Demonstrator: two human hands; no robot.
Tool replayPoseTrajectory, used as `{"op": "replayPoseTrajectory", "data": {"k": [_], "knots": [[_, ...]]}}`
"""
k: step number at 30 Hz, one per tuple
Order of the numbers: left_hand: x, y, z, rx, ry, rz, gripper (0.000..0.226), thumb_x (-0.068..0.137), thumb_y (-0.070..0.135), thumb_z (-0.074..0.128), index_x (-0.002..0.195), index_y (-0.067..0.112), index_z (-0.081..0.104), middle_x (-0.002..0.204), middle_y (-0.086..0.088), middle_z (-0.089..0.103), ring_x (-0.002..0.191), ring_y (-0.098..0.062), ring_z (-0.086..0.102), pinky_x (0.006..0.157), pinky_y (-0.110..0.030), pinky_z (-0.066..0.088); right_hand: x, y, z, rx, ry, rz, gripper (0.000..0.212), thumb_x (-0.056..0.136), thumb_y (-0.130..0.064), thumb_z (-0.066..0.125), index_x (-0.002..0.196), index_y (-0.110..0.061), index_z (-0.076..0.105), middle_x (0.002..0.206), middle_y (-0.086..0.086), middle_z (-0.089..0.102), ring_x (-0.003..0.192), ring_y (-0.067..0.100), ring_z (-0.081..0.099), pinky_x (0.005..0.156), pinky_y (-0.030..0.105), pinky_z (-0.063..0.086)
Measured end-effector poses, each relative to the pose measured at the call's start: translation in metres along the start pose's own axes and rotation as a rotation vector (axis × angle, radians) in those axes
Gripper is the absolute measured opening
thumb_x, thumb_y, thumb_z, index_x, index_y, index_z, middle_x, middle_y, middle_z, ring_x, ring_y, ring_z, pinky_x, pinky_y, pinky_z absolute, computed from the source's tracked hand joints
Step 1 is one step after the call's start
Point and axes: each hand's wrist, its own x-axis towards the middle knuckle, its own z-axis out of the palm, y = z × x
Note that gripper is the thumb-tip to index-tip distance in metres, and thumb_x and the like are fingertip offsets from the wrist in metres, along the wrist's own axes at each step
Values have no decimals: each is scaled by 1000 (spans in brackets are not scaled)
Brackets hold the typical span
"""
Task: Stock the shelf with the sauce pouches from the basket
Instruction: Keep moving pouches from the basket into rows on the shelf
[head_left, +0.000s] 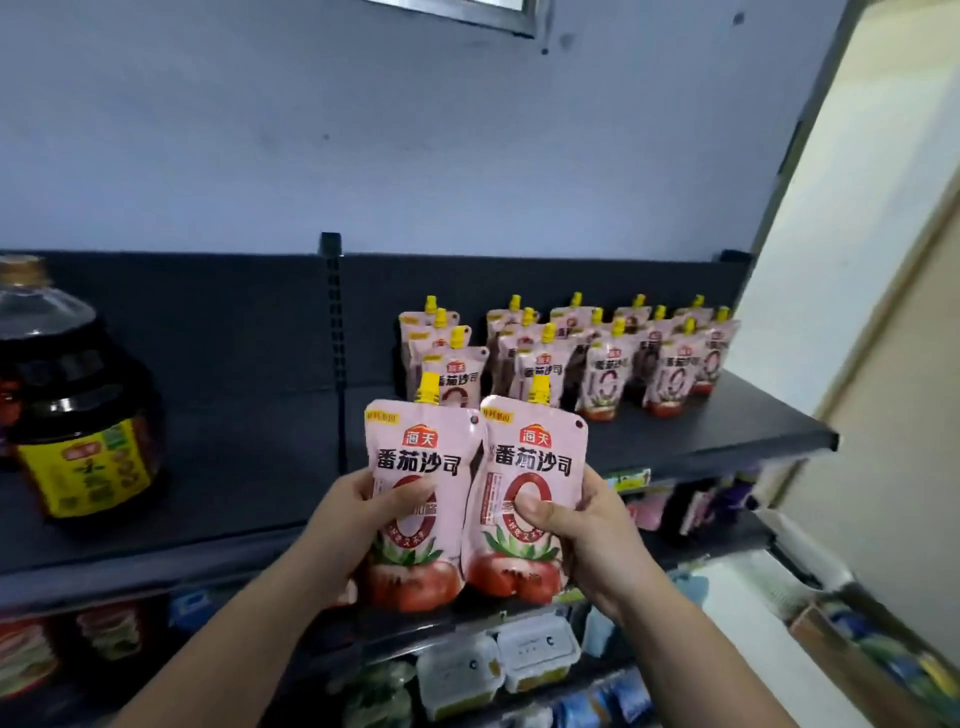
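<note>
I hold two pink tomato sauce pouches with yellow caps upright, side by side, in front of the dark top shelf (249, 467). My left hand (358, 512) grips the left pouch (421, 452) at its middle. My right hand (576, 525) grips the right pouch (535, 447), thumb pressed on its front. Behind them, several matching pouches (602, 374) stand in rows on the right part of the shelf. The basket is out of view.
A large dark sauce jug (78, 415) with a yellow label stands at the shelf's left. A slotted upright post (332, 312) divides the back panel. Lower shelves hold plastic tubs (498, 665) and packets. A cream wall (857, 260) closes the right side.
</note>
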Motion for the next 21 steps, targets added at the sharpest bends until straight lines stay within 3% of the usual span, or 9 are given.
{"op": "replayPoseTrajectory", "data": {"k": [7, 15, 17, 21], "knots": [[82, 3, 60, 23, -219, -21, 22, 73, 29, 77, 94, 20, 78, 102, -13, 77, 90, -31, 75, 64, -30, 61, 21, -25, -66, -24, 166, -69, 49, 65, -3, 84, 111, -7, 66, 109, 23, 73, 93, 36, 74, 71, 39, 60], [167, -7, 125, 25, -342, -26, 48, 64, 44, 81, 106, 21, 75, 105, -6, 78, 97, -26, 74, 86, -42, 57, 56, -36, -137, 24, 401, -122, 50, 61, 5, 83, 108, -2, 67, 104, 24, 74, 84, 36, 75, 65, 40, 60], [183, -12, 147, 32, -376, -34, 53, 64, 44, 81, 109, 18, 73, 103, -5, 78, 95, -24, 75, 84, -39, 58, 57, -39, -156, 56, 447, -130, 42, 61, 5, 78, 101, -4, 69, 101, 24, 75, 81, 36, 75, 63, 39, 60], [206, -16, 194, 60, -465, -11, 42, 70, 40, 78, 107, 21, 73, 98, 4, 79, 89, -12, 76, 64, -17, 57, 59, -53, -193, 52, 491, -135, 47, 60, 8, 75, 104, -2, 66, 103, 24, 74, 82, 36, 74, 66, 42, 62]]}}
